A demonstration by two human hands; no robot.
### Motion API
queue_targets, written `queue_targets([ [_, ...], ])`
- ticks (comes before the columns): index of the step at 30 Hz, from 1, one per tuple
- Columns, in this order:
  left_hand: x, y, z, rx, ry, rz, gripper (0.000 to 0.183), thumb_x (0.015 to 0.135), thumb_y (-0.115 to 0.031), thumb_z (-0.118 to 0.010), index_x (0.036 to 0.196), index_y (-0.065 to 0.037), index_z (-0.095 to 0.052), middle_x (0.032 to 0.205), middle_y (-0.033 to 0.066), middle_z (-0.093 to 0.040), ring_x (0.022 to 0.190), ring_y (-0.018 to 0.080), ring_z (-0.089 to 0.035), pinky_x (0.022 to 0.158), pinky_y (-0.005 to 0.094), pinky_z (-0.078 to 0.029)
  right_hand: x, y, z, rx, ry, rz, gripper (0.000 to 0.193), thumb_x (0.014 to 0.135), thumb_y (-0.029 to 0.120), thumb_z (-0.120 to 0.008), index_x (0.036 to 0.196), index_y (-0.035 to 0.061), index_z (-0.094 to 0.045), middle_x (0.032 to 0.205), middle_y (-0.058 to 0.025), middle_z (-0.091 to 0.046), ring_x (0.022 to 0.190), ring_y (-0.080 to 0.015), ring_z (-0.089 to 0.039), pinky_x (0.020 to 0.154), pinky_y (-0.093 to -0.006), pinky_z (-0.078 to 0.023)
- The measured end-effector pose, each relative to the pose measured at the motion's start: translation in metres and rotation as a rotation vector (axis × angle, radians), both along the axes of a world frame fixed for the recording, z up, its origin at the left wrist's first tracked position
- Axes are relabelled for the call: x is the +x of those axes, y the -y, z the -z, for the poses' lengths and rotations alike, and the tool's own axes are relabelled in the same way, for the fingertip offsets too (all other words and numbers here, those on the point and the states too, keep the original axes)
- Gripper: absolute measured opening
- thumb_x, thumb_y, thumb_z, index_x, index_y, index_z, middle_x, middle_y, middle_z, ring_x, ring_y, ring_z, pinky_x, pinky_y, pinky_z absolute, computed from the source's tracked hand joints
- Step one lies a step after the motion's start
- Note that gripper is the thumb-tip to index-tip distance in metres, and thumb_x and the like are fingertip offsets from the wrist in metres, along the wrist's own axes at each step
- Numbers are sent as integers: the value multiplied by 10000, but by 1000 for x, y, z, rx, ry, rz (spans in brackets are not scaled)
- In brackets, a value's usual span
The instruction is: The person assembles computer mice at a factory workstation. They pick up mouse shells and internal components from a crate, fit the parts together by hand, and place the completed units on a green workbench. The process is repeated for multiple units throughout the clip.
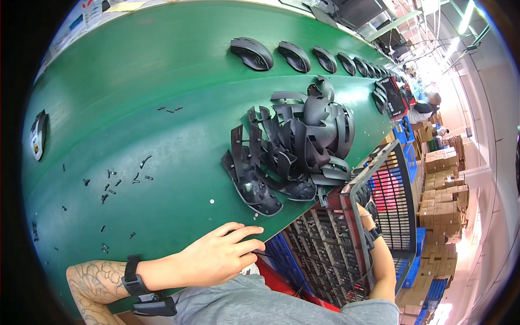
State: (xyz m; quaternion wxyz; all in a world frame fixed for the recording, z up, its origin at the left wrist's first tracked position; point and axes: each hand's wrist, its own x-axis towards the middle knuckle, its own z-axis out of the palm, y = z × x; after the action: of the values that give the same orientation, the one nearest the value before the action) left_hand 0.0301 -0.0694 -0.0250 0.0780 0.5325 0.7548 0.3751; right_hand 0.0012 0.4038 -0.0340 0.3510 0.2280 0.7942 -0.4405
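The shells [322, 120] are black, table [119, 138] green, shirt [238, 300] grey.

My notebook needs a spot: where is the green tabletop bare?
Far side, left of the row of black computer mice; also a patch between the scattered small black pieces and the pile of black mouse shells. Crowded: right of centre, under that pile.

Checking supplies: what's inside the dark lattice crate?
The crate holds dark parts, with the right hand beside them; the left wall hides its fingers and the crate's bottom.
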Motion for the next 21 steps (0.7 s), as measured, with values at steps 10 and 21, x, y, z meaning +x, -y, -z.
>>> queue_targets([
  [10,1,0,2,11,3,-6,158,737,-85,-631,881,-21,-631,1159,65,-545,1253,270,-422,1026,401,-359,8,-7,-3,3,-14,-4,622,861,152,-647,1380,-14,-347,1332,-82,-443,1148,-162,-448,973,-316,-427],
  [21,1,0,2,17,-22,-20,160,744,-94,-623,886,-20,-637,1140,65,-558,1234,267,-441,1017,395,-367,16,-7,-1,9,-25,-12,643,850,139,-649,1392,-1,-333,1328,-87,-449,1147,-171,-458,972,-324,-427],
])
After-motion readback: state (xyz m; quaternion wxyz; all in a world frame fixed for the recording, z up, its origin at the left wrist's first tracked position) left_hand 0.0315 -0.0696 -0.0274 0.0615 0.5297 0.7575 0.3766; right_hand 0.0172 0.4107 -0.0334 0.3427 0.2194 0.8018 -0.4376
